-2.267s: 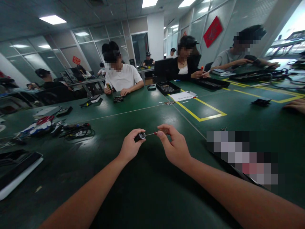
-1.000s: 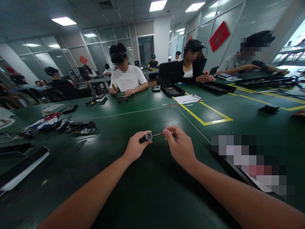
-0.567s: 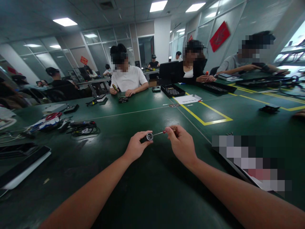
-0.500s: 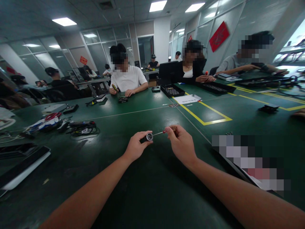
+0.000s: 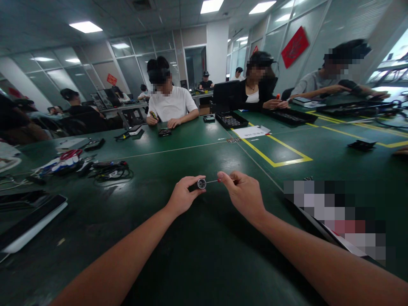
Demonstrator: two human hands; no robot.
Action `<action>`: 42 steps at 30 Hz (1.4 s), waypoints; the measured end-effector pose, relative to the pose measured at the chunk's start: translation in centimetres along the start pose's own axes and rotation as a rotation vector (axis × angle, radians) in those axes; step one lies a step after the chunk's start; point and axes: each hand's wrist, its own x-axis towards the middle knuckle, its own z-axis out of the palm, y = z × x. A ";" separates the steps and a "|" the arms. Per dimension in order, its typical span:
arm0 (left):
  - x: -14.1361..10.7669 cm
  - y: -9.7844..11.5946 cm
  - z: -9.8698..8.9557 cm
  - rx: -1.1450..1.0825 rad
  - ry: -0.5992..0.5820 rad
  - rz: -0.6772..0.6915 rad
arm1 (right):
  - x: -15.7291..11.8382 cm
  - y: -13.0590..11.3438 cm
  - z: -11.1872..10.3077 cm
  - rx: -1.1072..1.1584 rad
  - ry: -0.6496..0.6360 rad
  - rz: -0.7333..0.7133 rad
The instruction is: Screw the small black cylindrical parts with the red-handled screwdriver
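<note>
Between the fingertips and thumb of my left hand is a small dark cylindrical part with a silver ring at its round end, which faces me. My right hand grips a thin screwdriver by its handle, mostly covered by the fingers; a bit of red shows near the thumb. The metal shaft points left and its tip meets the side of the cylindrical part. Whether the tip sits in a screw I cannot tell. Both hands are held above the green table top.
Left on the table are bundled black cables, gloves with red cord and a black-and-white flat device. A blurred-out flat item lies right. Across the table, co-workers sit beside black trays and a white paper.
My right thumb has straightened and the fingers have rolled around the screwdriver handle. The cylindrical part has shifted very slightly in view, with the screwdriver tip still at it.
</note>
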 end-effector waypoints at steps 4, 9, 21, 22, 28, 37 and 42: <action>0.0 -0.1 0.0 -0.010 -0.005 -0.008 | -0.1 -0.1 0.1 -0.028 -0.004 -0.012; 0.1 -0.1 -0.1 -0.023 -0.008 -0.005 | -0.2 0.0 0.0 -0.028 -0.029 0.000; 0.2 -0.2 0.1 -0.027 0.009 -0.018 | -0.9 -0.7 0.1 0.166 -0.172 -0.059; 0.2 -0.2 0.1 -0.024 0.006 -0.013 | -1.0 -0.7 0.1 0.165 -0.181 -0.070; 0.1 -0.2 0.0 0.001 -0.009 0.010 | -1.0 -0.6 -0.1 0.158 -0.173 -0.029; 0.2 -0.2 0.0 -0.030 0.013 -0.022 | -1.1 -0.2 0.2 0.176 -0.141 -0.035; 0.2 -0.2 0.0 -0.003 0.008 -0.026 | -0.8 -0.3 0.0 0.174 -0.172 0.000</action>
